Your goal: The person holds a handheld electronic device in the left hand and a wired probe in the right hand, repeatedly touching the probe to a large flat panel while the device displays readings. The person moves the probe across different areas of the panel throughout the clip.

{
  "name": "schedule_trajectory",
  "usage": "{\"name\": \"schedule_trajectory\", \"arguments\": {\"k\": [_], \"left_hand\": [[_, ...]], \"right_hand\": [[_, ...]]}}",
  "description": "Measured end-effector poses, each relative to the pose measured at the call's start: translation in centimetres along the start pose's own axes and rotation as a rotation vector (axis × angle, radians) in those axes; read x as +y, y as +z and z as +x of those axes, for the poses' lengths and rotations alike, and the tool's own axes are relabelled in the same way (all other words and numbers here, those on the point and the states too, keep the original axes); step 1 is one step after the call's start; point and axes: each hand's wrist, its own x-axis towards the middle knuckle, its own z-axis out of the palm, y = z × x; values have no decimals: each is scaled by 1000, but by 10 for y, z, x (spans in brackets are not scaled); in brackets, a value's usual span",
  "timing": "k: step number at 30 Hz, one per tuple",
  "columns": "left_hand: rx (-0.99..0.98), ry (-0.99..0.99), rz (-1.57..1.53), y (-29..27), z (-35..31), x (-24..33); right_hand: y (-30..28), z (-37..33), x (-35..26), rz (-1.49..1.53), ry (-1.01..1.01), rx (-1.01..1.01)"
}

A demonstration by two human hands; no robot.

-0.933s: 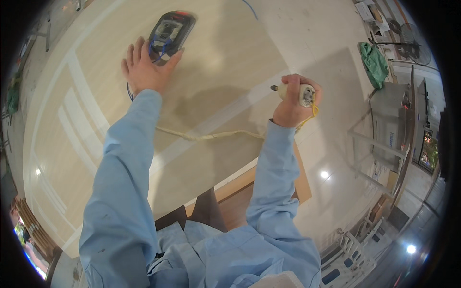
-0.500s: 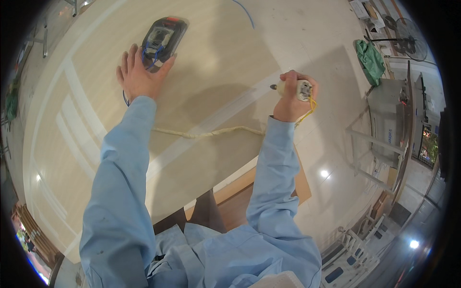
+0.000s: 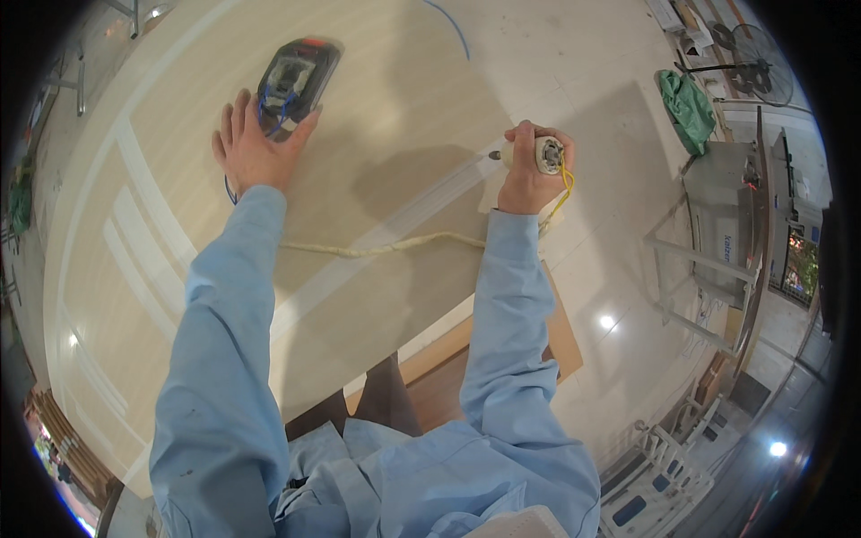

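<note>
Beside the near end of a black battery pack [image 3: 316, 79] with a red patch, my left hand [image 3: 257, 152] is spread, thumb and fingers apart around that end. Blue wires [image 3: 273, 115] run over the pack's top and under the hand. My right hand [image 3: 531, 184] is wrapped round a small cream cylindrical motor tool [image 3: 548, 154]. A dark pointed tip [image 3: 495, 155] sticks out to its left, and yellow wires [image 3: 568, 184] hang from its right end. A cream wrapped cable [image 3: 377, 251] stretches across the board between my forearms.
The pack and cable lie on a large pale board [image 3: 359, 117] with white stripes. A short blue wire [image 3: 456, 25] lies farther off. To the right stand a green bag [image 3: 687, 112], a black fan [image 3: 752, 70], a metal frame [image 3: 700, 258] and a white slatted plastic item [image 3: 659, 475].
My right hand has moved a little left and away from me with the motor tool. My left hand stays by the battery pack, its fingers still spread.
</note>
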Motion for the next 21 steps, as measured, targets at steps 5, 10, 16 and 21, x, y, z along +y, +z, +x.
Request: {"name": "schedule_trajectory", "arguments": {"k": [5,10,16,21], "left_hand": [[-3,0,8,2,0,-1],[18,12,-28,6,2,-2],[35,29,21,4,3,-1],[37,15,-33,4,4,0]], "right_hand": [[-11,4,0,46,-77,137],[-7,16,13,62,-75,156],[-11,19,13,12,-67,171],[-15,22,10,-40,-43,130]]}}
